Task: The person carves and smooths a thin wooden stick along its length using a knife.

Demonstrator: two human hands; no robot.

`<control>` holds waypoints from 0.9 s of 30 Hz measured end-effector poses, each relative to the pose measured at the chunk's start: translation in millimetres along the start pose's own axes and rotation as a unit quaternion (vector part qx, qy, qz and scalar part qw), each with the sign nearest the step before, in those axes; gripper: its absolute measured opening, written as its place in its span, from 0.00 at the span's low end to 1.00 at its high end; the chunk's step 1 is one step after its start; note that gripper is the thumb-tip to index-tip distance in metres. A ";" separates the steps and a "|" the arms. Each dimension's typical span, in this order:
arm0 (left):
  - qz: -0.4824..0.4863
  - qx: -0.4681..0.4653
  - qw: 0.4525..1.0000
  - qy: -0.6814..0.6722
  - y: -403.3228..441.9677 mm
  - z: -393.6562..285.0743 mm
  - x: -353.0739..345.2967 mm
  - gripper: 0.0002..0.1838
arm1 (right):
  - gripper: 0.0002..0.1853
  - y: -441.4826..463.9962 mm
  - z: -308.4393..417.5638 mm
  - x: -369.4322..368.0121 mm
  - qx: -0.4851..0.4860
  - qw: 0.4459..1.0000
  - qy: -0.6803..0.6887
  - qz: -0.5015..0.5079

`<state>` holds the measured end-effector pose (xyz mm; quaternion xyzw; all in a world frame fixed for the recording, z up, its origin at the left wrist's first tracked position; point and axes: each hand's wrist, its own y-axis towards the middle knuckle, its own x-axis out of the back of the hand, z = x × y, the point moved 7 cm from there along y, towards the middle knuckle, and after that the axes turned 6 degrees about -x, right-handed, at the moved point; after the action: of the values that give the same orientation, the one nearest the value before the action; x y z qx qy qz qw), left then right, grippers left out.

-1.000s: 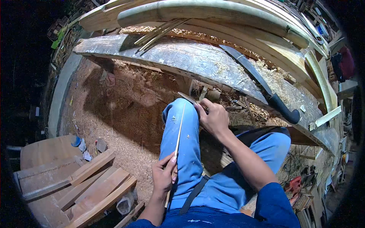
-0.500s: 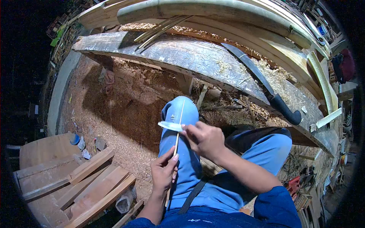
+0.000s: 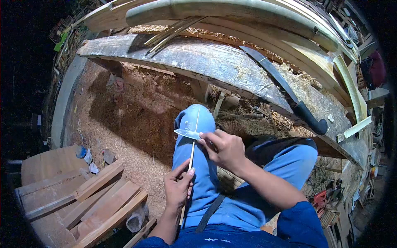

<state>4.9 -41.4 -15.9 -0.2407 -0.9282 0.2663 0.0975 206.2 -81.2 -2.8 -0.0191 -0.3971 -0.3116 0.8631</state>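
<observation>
My left hand (image 3: pixel 178 184) is closed around a thin bamboo stick (image 3: pixel 192 153), thumb and fingers pinching it. The stick lies along my thigh, its far end reaching up over my knee. In my right hand (image 3: pixel 223 149) is a small knife (image 3: pixel 187 133), its handle mostly hidden by the fingers. The pale, pointed blade lies crosswise over the stick near the knee, its tip to the left. Small shavings cling to the trousers (image 3: pixel 200 171) just beyond the blade.
In front stands a worn bench (image 3: pixel 186 53) bearing thin bamboo strips (image 3: pixel 175 31) and a large machete (image 3: pixel 275 76). Behind it lies a thick bamboo pole (image 3: pixel 231 10). Cut boards (image 3: pixel 103 208) are piled at lower left. Sawdust covers the ground (image 3: pixel 136 111).
The knife blade has turned slightly, so its outline looks flatter and more pointed. My right hand has shifted a little with it; my left hand stays on the bamboo stick.
</observation>
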 end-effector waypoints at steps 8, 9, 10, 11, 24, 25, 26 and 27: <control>-0.002 -0.006 1.000 0.011 -2.9 1.7 1.2 0.20 | 0.15 40.3 -69.8 -1.5 -0.253 0.966 0.042 0.022; -0.002 -0.011 1.000 0.011 -2.1 1.4 2.5 0.20 | 0.16 39.0 -84.2 -6.0 -0.261 0.965 0.028 0.008; 0.003 -0.009 1.000 -0.001 -1.5 2.2 3.2 0.19 | 0.16 40.3 -90.1 -8.3 -0.269 0.963 0.015 -0.006; 0.008 -0.006 1.000 -0.015 -0.6 2.2 3.9 0.19 | 0.16 39.7 -92.9 -11.7 -0.267 0.964 0.017 -0.007; 0.031 -0.016 0.999 -0.040 6.9 1.9 5.5 0.18 | 0.19 47.4 -57.2 8.3 -0.160 0.975 0.103 0.115; 0.030 -0.018 0.998 -0.043 7.3 1.7 5.6 0.18 | 0.19 49.0 -55.6 9.9 -0.153 0.974 0.105 0.131; 0.037 -0.018 0.998 -0.043 7.6 1.8 5.2 0.18 | 0.19 51.6 -53.3 12.4 -0.150 0.975 0.103 0.131; 0.043 -0.018 0.998 -0.043 7.3 2.1 5.0 0.18 | 0.19 52.9 -53.1 14.2 -0.166 0.973 0.095 0.133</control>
<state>2.8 -34.4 -21.4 -0.2701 -0.9250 0.2639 0.0418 278.2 -60.9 -17.9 -0.1849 -0.2505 -0.2558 0.9152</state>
